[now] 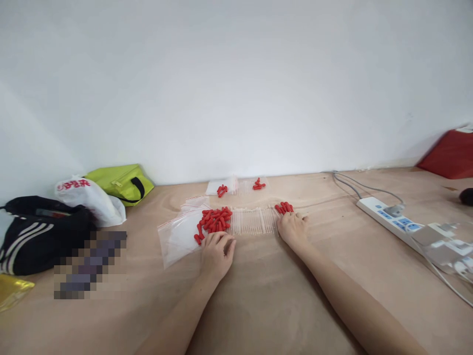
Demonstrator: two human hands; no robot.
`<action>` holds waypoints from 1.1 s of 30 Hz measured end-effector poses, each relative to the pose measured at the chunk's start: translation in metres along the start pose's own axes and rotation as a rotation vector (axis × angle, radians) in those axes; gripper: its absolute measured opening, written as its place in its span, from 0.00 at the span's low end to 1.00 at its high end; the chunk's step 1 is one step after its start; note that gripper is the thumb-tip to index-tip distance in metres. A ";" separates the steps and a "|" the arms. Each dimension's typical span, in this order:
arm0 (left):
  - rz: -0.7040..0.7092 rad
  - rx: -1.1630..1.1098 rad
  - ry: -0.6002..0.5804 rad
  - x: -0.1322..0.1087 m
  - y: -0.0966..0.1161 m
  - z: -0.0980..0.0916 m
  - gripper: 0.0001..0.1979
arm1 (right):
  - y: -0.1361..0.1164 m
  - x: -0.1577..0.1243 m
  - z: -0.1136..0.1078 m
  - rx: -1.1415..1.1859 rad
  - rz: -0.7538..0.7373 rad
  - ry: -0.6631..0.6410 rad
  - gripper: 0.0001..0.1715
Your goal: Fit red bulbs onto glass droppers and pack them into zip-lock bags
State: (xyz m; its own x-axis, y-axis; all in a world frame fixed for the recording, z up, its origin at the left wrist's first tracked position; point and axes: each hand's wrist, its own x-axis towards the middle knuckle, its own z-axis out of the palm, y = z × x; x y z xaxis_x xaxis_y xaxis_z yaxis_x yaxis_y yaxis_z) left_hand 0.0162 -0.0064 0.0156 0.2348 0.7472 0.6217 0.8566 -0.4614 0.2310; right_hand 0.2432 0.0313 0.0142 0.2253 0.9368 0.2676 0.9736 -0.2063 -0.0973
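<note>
My left hand [217,251] is at the near edge of a pile of red rubber bulbs [218,219]. Its fingers are curled, with thumb and index tips close together; anything between them is too small to make out. The pile rests on a clear zip bag [181,234]. Between my hands lies a row of thin clear tubes [254,221], side by side. At the row's right end, several red-capped droppers [284,207] lie just beyond my right hand [293,228]. The right fingers are bent down beside them, and their tips are partly hidden.
Two small groups of red bulbs lie on clear bags [212,187] near the wall. On the left are a yellow-green pouch [121,180], a white plastic bag [90,199] and a black bag [44,236]. A power strip [384,217] with cables and a red bag [449,155] are on the right.
</note>
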 end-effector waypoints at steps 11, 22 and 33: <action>-0.221 0.133 0.033 0.036 -0.039 -0.008 0.06 | 0.006 -0.030 -0.008 0.126 -0.463 0.039 0.10; -0.239 0.083 -0.323 0.091 -0.054 0.016 0.10 | 0.001 -0.045 -0.011 0.212 -0.693 -0.032 0.04; -0.260 -0.031 -0.160 0.093 -0.058 0.016 0.05 | 0.000 -0.047 -0.011 0.305 -0.679 -0.033 0.04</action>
State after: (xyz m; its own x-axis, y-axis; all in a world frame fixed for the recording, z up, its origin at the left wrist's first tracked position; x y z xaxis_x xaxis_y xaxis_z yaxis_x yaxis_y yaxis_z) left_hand -0.0043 0.0975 0.0476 0.0809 0.9069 0.4135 0.8837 -0.2571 0.3911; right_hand 0.2335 -0.0159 0.0126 -0.4286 0.8390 0.3352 0.8436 0.5044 -0.1840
